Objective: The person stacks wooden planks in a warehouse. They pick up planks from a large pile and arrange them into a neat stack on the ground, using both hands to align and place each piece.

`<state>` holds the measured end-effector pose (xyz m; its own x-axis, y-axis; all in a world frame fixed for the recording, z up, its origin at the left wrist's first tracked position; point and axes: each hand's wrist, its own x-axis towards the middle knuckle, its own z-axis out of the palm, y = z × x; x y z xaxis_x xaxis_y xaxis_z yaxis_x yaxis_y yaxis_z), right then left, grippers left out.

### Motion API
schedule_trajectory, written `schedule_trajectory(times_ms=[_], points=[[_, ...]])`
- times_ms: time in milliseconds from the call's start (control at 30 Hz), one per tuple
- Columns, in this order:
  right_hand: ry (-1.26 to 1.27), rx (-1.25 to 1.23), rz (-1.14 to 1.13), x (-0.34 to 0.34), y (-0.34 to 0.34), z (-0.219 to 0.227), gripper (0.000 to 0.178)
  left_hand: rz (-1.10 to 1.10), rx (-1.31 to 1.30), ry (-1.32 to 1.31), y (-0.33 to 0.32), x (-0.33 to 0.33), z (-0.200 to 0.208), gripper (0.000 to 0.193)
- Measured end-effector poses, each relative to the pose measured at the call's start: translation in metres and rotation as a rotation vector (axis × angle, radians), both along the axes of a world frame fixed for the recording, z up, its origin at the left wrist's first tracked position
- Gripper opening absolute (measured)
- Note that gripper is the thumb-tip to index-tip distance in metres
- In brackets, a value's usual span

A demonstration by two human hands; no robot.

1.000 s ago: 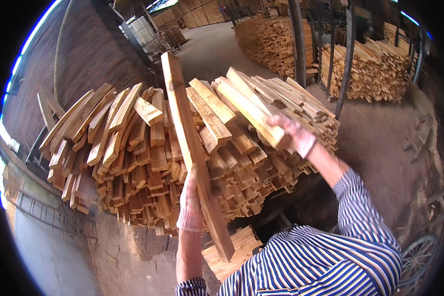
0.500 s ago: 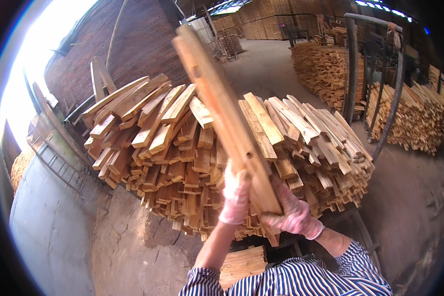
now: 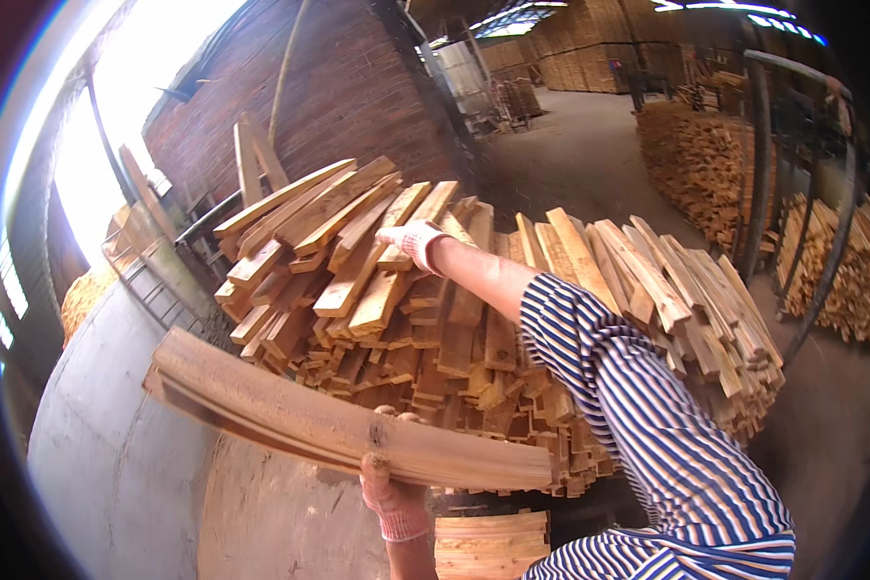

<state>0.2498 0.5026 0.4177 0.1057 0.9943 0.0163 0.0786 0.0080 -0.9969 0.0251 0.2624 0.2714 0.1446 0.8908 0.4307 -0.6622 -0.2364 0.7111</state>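
Note:
My left hand (image 3: 396, 498), in a pinkish work glove, grips a length of wood (image 3: 290, 406) from below. Dark seams along its side suggest planks laid together, though I cannot tell how many. It lies slantwise across the front of a big pile of cut planks (image 3: 454, 338), its left end higher. Across the pile reaches my right arm in a striped sleeve. My gloved right hand (image 3: 418, 244) is closed over the end of a plank (image 3: 393, 259) on top of the pile; its fingertips are partly hidden.
Below the pile is a small stack of pale planks (image 3: 493, 546). A grey curved sheet surface (image 3: 116, 425) lies at the left. Metal frame posts (image 3: 759, 145) and more wood stacks (image 3: 696, 164) stand at the right. Behind the pile rises a brick wall (image 3: 329, 106).
The wood has swung from nearly upright in both hands to lying low at the left, in my left hand only. My right hand has let go and moved to the pile's top.

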Motion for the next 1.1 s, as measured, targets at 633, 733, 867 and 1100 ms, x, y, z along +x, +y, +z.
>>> schedule_trajectory(times_ms=[633,733,867,1100], points=[[-1.143,0.055,-0.226,0.085,-0.035,0.013,0.087,0.353,-0.064,0.065,-0.007,-0.094,-0.05,0.084],[-0.543,0.124,-0.186,0.053,-0.06,0.001,0.08,0.325,-0.109,0.096,-0.022,-0.099,-0.054,0.085],[-0.117,0.238,-0.132,0.022,-0.06,-0.004,0.101,0.442,-0.111,0.116,-0.039,-0.109,-0.06,0.083],[0.026,0.503,0.213,-0.031,-0.088,-0.002,0.069,0.49,-0.144,0.127,-0.085,-0.146,-0.078,0.075]])
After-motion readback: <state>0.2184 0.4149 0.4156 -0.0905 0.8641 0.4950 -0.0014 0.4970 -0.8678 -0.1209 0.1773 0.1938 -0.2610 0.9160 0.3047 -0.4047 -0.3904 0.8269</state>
